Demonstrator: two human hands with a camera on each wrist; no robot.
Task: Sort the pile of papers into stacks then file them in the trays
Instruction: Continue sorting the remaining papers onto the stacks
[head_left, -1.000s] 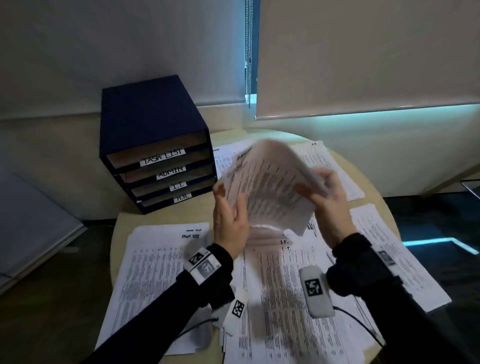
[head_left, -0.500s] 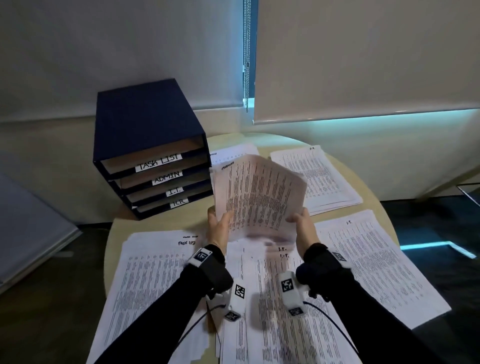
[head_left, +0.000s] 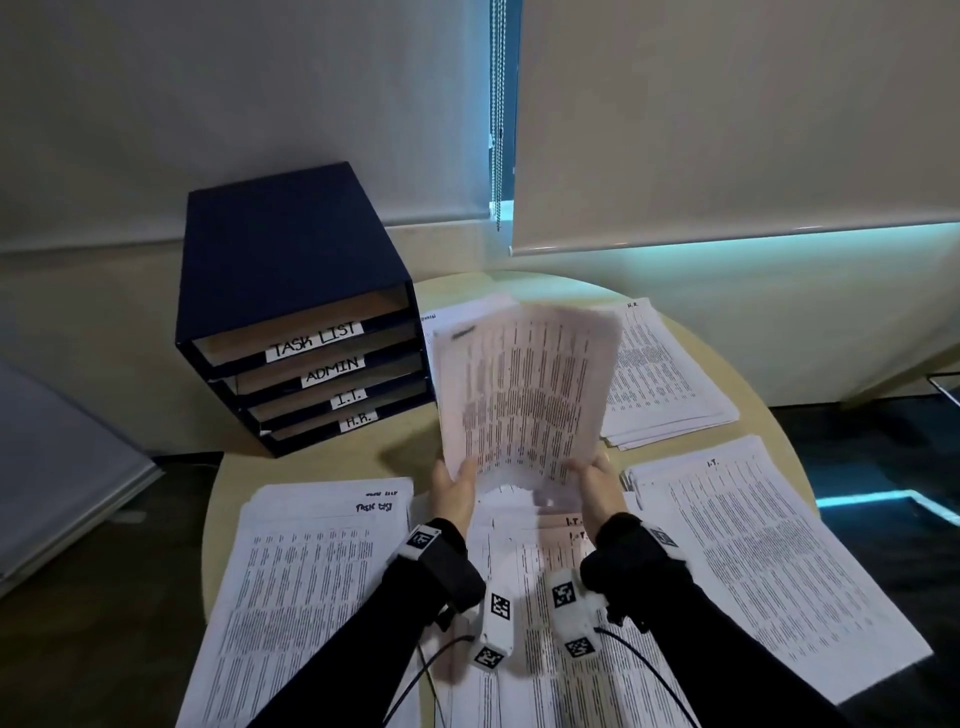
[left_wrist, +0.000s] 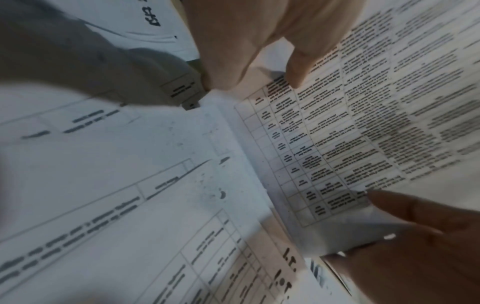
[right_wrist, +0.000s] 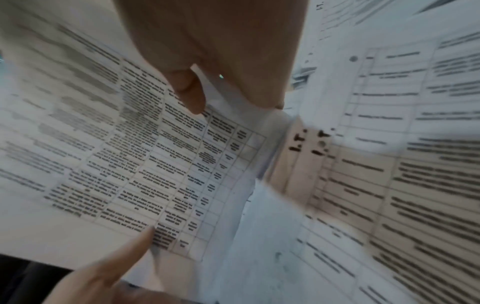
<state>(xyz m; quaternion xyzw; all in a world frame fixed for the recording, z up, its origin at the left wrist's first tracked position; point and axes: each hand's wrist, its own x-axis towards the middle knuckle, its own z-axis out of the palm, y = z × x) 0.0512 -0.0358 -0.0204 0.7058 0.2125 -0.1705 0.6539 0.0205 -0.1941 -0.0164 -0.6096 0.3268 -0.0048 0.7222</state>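
Hands first: my left hand (head_left: 453, 493) and right hand (head_left: 597, 480) each pinched a lower corner of a thin sheaf of white printed sheets (head_left: 524, 395), thumbs on the printed face and the other fingers curled behind, as both wrist views showed. I held the sheaf upright, its lower edge just over the loose middle pile of printed pages (head_left: 530, 582) on the round pale worktop (head_left: 223, 519), which I judge was to knock the edges square before filing. The sheets were blurred, so I could not read their heading with any certainty.

Sorted stacks lay around the pile. A stack headed TASK LIST (head_left: 311, 571) sat at the near left, one headed I.T. (head_left: 779, 561) at the near right, and one headed H.R. (head_left: 670, 379) at the far right, partly hidden behind the held sheaf. Keeping them well apart seemed meant to stop categories mixing. The middle pile also showed I.T. written on its top pages.

The dark blue four-tier paper tray unit (head_left: 291, 291) stood at the far left of the worktop with its open fronts turned towards me. Its labels read TASK LIST, ADMIN, I.T. and H.R. from top to bottom. What showed of the tray floors was bare, so filing looked not yet begun. My next concern would be matching the sheaf to the right slot without the limp sheets buckling.
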